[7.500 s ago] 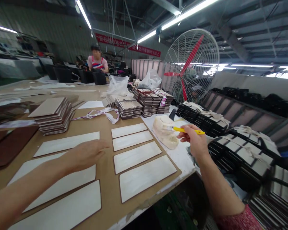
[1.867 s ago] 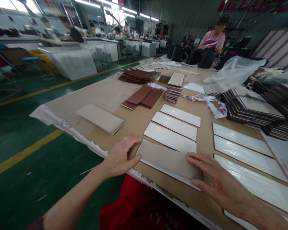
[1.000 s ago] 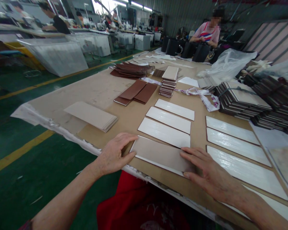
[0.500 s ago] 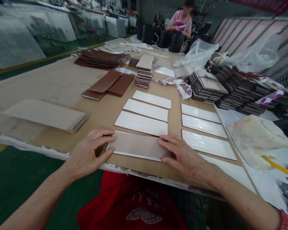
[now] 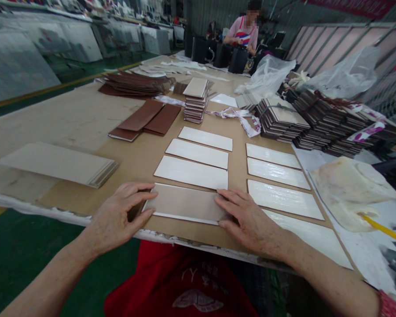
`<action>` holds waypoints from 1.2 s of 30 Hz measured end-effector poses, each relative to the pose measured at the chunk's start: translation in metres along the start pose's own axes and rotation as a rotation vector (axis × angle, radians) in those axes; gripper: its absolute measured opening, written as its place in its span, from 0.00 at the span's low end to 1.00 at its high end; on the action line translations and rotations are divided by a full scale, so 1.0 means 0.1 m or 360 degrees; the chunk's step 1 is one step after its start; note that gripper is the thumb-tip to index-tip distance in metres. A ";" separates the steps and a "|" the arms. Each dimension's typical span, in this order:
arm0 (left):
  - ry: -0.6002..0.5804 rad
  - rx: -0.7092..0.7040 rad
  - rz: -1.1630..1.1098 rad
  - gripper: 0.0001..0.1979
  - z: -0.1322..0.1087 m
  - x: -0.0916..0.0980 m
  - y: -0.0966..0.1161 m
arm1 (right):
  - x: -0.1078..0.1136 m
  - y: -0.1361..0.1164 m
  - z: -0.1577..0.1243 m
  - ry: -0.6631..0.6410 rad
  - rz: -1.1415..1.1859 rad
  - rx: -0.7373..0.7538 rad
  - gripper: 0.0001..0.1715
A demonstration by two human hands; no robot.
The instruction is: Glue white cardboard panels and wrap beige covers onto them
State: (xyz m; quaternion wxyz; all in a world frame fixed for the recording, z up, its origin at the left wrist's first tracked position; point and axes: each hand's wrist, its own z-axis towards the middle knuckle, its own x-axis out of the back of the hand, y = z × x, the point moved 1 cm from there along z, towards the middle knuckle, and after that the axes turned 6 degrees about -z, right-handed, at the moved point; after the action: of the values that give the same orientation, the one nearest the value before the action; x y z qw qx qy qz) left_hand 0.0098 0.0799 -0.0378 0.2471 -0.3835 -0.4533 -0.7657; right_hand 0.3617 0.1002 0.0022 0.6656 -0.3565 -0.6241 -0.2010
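Note:
A flat beige board lies on a white-faced panel near the table's front edge; the panel shows as a thin white rim along the board's sides. My left hand grips the left end of the board, thumb at the near side and fingers at the far corner. At the right end my right hand does the same, fingertips resting on its top. Just beyond lie several white panels with dark edges. Another column of shiny white panels runs beside my right forearm.
To the left lies a stack of beige boards. Brown panels and a tall pile of boards stand farther back. Tied dark bundles, a cream container with a yellow handle and plastic bags are on the right. A person works at the far end.
Both hands stay at the ends of the beige board, with almost no movement. The whole view has shifted slightly.

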 end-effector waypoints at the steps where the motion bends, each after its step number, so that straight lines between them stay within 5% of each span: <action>1: -0.0004 0.0000 0.0002 0.16 0.00 0.00 0.00 | 0.00 -0.01 0.00 0.0005 -0.0010 -0.0002 0.29; 36: -0.0067 -0.0032 0.0068 0.24 0.04 0.00 -0.01 | -0.06 -0.10 -0.10 0.0075 0.0036 -0.0022 0.28</action>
State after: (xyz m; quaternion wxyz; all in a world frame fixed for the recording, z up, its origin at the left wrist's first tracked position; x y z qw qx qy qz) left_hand 0.0106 0.0837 -0.0367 0.2500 -0.4117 -0.4425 -0.7564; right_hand 0.3603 0.0855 -0.0015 0.6799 -0.3633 -0.6027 -0.2061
